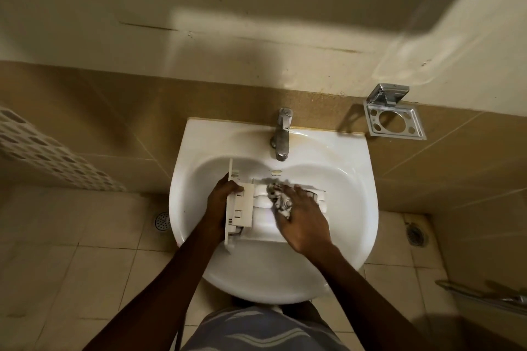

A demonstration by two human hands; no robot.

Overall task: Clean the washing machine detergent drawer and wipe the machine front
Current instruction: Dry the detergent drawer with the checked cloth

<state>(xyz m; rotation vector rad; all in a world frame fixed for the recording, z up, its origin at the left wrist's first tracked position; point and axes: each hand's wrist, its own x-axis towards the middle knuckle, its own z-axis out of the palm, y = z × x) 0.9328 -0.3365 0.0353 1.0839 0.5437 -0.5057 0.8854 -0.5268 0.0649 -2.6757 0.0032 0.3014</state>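
The white plastic detergent drawer [262,222] lies across the bowl of a white wash basin [353,208], its front panel turned to the left. My left hand [221,202] grips that front panel end. My right hand [302,219] presses a crumpled grey-and-white cloth [278,198] onto the drawer's top, with fingers spread over it. The drawer's right end shows past my fingers. The washing machine is out of view.
A steel tap [282,134] stands at the basin's back, no water running. A chrome holder [395,117] is fixed to the tiled wall at right. Floor drains sit at left [162,221] and right [415,234]. A metal rail [484,296] shows at lower right.
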